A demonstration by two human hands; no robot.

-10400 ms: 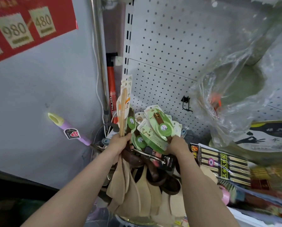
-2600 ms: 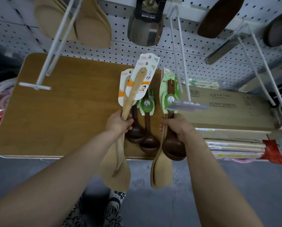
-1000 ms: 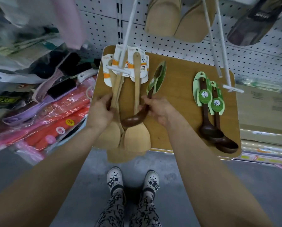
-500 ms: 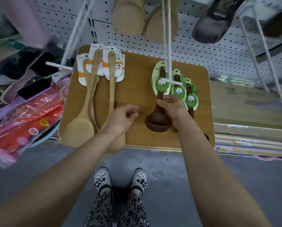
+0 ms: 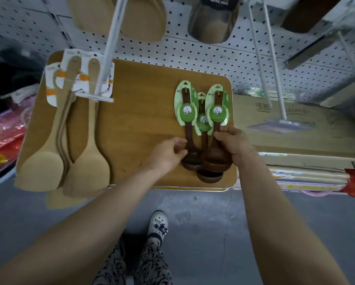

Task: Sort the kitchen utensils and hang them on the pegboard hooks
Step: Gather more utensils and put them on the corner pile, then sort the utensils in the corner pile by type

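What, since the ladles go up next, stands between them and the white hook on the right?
Nothing visible. The left hand and right hand grip the dark ladles on the board; only air lies between them and the white hook.

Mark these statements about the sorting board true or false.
1. Three dark ladles with green cards lie on the wooden board. True.
2. The left hand holds a pale spatula. False: its fingers curl round the leftmost ladle; the pale spatulas lie untouched.
3. The right hand grips the rightmost ladle. True.
4. The pale spatulas lie to the right of the dark ladles. False: they lie at the board's left side.
5. Nothing hangs in front of the pegboard. False: a metal scoop and other utensils hang at the top.
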